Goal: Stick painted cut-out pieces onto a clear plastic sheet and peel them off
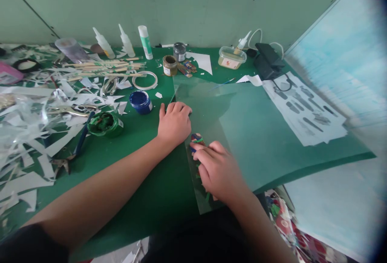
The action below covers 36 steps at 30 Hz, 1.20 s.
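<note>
A large translucent sheet (254,130) lies over the green table and hangs past its front edge at the right. My left hand (175,122) rests palm down at the sheet's left edge, fingers apart, holding nothing. Near the sheet's lower left corner, my right hand (219,168) touches a small multicoloured painted piece (197,138) with its index finger; the other fingers are curled, and whether they hold anything is hidden. More painted bits show partly beneath that hand. Open jars of blue paint (140,102) and green paint (104,124) stand left of my left hand.
Paper scraps (33,182), pliers (68,111) and wooden sticks (105,66) cover the table's left. Glue bottles (103,43), a brown jar (169,65) and a plastic tub (232,57) stand at the back. Printed sheets (305,109) and a black device (269,61) lie right.
</note>
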{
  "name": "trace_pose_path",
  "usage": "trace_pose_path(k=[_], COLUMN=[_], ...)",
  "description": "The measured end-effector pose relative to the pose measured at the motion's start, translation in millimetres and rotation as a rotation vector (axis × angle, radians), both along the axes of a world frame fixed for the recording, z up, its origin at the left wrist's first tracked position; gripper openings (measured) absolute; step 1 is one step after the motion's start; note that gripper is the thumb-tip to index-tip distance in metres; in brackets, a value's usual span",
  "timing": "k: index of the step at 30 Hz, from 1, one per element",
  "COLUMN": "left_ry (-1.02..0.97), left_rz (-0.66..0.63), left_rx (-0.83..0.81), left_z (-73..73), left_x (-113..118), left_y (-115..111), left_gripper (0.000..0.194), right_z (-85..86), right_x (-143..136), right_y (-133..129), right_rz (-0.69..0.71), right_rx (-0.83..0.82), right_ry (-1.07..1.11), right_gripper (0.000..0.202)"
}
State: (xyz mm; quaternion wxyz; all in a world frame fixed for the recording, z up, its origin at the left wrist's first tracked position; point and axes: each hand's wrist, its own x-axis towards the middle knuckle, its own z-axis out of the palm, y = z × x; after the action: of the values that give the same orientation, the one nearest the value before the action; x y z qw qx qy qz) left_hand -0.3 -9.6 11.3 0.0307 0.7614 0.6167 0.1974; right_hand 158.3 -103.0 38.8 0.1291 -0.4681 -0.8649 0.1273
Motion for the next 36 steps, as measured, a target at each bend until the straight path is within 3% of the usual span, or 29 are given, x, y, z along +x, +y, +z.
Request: trace_pose_path(k=[13,22,30,36], left_ry=[0.009,0.012,-0.009,-0.001], left_rz=[0.001,0.0,-0.001,0.005], left_rx=[-0.012,-0.021,-0.021,-0.011], left_z=[2.4,2.3,1.2,1.0], left_x=[0,0,0,0], left_y=[0,0,0,1], left_gripper=[0.027,0.027,0.027,0.027], right_z=[-5.9,-10.8,-6.8,-4.4], right_x=[-2,-5,-2,-9], right_y=[5,-6,0,11], right_rz=[-0.005,0.018,0.005,-0.024], right_rx=[0.052,0.165,0.039,-0.009], right_ry=[-0.039,-0.088,0.072,-0.071], right_gripper=[0.031,0.026,0.028,0.029])
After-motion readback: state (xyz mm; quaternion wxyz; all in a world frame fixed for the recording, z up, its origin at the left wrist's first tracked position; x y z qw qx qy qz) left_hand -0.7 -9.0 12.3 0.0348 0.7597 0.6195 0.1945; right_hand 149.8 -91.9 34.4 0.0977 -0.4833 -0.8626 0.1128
